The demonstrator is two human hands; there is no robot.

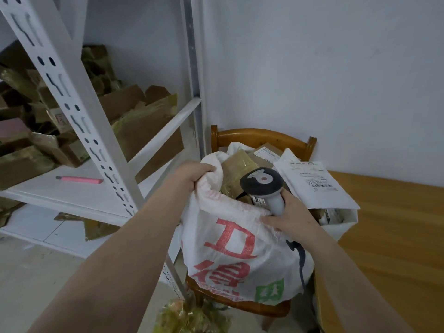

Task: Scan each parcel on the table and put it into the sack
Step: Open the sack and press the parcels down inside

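White metal shelving [72, 111] fills the left half of the frame, its shelves heaped with open cardboard boxes [134, 116]. A wooden table [389, 236] takes the right side. In the lower centre, between the two, the white sack [230, 248] with red characters sits on a wooden chair [262, 134], its mouth open. A brown taped parcel [236, 164] shows inside the mouth, and a white mailer parcel [319, 186] lies just right of it at the table's far corner. The left hand [192, 174] grips the sack's rim on its left side, fingers curled into the fabric. The right hand [290, 217] is wrapped round the grey handle of the scanner [262, 182] at the near rim, the dark head upward over the opening. A pink cutter [79, 179] lies on the middle shelf
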